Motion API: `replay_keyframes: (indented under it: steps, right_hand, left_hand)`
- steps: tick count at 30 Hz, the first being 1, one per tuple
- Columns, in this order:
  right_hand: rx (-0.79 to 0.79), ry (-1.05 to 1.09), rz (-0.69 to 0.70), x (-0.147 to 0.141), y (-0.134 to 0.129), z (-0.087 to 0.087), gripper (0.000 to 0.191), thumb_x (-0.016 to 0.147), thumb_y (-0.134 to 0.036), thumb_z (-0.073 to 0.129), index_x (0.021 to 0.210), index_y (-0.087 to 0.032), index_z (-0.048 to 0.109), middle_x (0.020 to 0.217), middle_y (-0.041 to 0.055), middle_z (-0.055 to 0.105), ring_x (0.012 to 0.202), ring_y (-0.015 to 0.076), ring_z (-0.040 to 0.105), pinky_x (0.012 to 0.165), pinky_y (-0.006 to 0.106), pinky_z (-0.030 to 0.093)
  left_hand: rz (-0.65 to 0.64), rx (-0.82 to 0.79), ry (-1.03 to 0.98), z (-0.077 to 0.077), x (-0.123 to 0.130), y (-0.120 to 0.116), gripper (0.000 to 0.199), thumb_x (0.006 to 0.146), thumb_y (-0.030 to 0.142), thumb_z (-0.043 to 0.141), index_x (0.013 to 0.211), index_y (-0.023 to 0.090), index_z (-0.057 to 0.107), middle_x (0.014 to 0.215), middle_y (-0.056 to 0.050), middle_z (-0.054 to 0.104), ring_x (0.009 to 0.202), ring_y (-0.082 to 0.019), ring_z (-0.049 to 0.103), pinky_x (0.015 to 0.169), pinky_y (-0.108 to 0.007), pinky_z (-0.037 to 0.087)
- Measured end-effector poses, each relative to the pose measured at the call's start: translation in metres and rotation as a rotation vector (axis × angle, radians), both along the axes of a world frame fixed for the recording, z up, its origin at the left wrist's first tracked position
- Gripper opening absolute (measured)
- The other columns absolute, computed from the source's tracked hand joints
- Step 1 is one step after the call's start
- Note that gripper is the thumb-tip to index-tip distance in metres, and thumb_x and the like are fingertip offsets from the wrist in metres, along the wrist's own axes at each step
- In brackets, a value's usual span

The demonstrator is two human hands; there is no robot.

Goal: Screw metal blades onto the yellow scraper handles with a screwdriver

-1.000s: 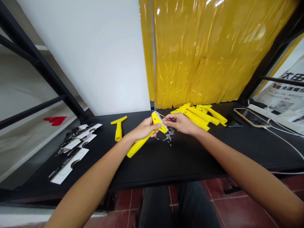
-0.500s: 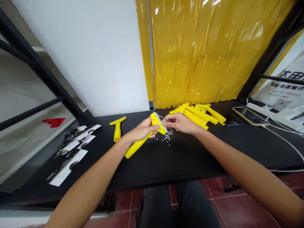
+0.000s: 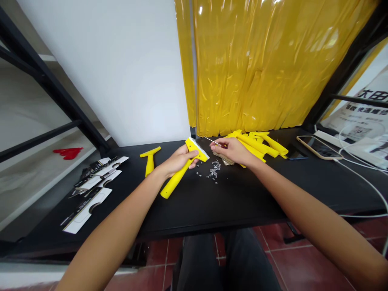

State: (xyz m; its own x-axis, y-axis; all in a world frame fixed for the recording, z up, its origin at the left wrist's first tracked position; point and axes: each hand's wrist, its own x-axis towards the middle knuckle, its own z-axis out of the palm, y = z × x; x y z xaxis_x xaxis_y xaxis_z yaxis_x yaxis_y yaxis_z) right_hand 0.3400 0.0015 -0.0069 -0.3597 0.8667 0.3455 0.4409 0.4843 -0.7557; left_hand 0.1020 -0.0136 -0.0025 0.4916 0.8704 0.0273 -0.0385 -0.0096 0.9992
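Note:
My left hand (image 3: 181, 160) is wrapped round the neck of a yellow scraper (image 3: 175, 182), its thumb on the head; a metal blade (image 3: 200, 148) shows along the head's edge. The scraper's handle slants down to the left over the black table. To the right, my right hand (image 3: 230, 150) pinches a thin metal tool (image 3: 212, 141) that points up and left, apart from the scraper. Small screws and nuts (image 3: 214, 169) lie scattered between and below my hands. Beside my right fingers lies a small pale stack (image 3: 226, 159), partly hidden by them.
Another yellow scraper (image 3: 149, 161) lies left of my left hand. Several yellow scrapers (image 3: 257, 146) are piled behind my right hand. Printed cards (image 3: 87, 210) lie at the left of the black table (image 3: 194, 214). A phone (image 3: 318, 147) and white cables are at the right.
My left hand and the scraper have shifted slightly left. My right hand, with the thin tool, has moved right, away from the scraper head, and the pale stack has come into view.

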Motion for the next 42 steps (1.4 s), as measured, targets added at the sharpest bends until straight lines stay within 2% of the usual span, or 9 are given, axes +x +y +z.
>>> replay_keyframes:
  steps: [2,4,8,15,22,28,37,42]
  right_hand:
    - [0.042,-0.198,-0.004,0.011,0.008,-0.004,0.027,0.087,-0.042,0.068,0.099,-0.022,0.079,0.088,0.005,0.076,0.076,0.0197,0.064,0.07,0.032,0.045]
    - [0.044,-0.37,0.076,0.02,0.014,-0.007,0.022,0.087,-0.04,0.067,0.094,-0.023,0.08,0.082,0.0043,0.076,0.071,0.0188,0.064,0.067,0.031,0.044]
    - [0.027,-0.52,0.186,0.027,0.016,-0.009,0.021,0.089,-0.036,0.065,0.09,-0.023,0.081,0.073,0.0024,0.075,0.064,0.0161,0.062,0.064,0.029,0.042]
    - [0.028,-0.527,0.38,0.029,0.008,0.003,0.017,0.086,-0.034,0.07,0.094,-0.023,0.081,0.09,0.0017,0.076,0.077,0.0168,0.065,0.069,0.028,0.042]
    - [0.029,-0.644,0.346,0.023,0.01,-0.002,0.011,0.085,-0.03,0.071,0.087,-0.023,0.079,0.084,0.0012,0.073,0.076,0.0169,0.063,0.066,0.027,0.037]
    - [0.066,-0.619,0.324,0.019,0.008,-0.004,0.012,0.086,-0.03,0.069,0.087,-0.023,0.078,0.085,0.0023,0.072,0.075,0.0165,0.061,0.066,0.027,0.036]
    - [0.045,-0.59,0.408,0.018,0.009,-0.007,0.014,0.087,-0.029,0.068,0.091,-0.022,0.079,0.084,0.0019,0.075,0.074,0.0163,0.063,0.067,0.027,0.039]
    - [0.021,-0.57,0.366,0.025,0.01,-0.003,0.015,0.084,-0.03,0.072,0.094,-0.023,0.08,0.086,0.0022,0.076,0.075,0.0176,0.064,0.068,0.028,0.041]
  left_hand:
    - [0.077,-0.045,-0.038,-0.004,-0.002,0.006,0.014,0.087,0.022,0.068,0.089,0.014,0.057,0.07,-0.004,0.058,0.057,-0.011,0.051,0.051,-0.024,0.037]
    - [0.139,-0.096,-0.082,-0.011,-0.003,0.012,0.014,0.086,0.02,0.068,0.087,0.014,0.056,0.069,-0.004,0.058,0.056,-0.011,0.052,0.051,-0.024,0.037]
    - [0.174,-0.164,-0.15,-0.021,-0.006,0.022,0.012,0.084,0.015,0.067,0.082,0.013,0.056,0.067,-0.006,0.058,0.058,-0.012,0.053,0.049,-0.022,0.037]
    - [0.16,-0.253,-0.159,-0.029,-0.003,0.026,0.006,0.084,0.011,0.065,0.081,0.009,0.06,0.067,-0.009,0.059,0.057,-0.012,0.054,0.044,-0.02,0.035]
    - [0.102,-0.252,-0.152,-0.034,-0.002,0.028,0.008,0.084,0.013,0.067,0.081,0.01,0.06,0.067,-0.008,0.059,0.058,-0.012,0.054,0.046,-0.02,0.038]
    - [0.096,-0.199,-0.141,-0.029,-0.004,0.026,0.008,0.085,0.014,0.066,0.084,0.011,0.059,0.07,-0.009,0.06,0.06,-0.012,0.056,0.05,-0.021,0.04]
    - [0.062,-0.115,-0.123,-0.02,-0.005,0.019,0.015,0.085,0.018,0.068,0.088,0.015,0.053,0.066,-0.004,0.058,0.056,-0.012,0.054,0.052,-0.024,0.039]
    - [0.052,-0.083,-0.118,-0.015,-0.004,0.015,0.013,0.086,0.018,0.066,0.089,0.016,0.054,0.066,-0.004,0.057,0.055,-0.011,0.052,0.054,-0.025,0.039]
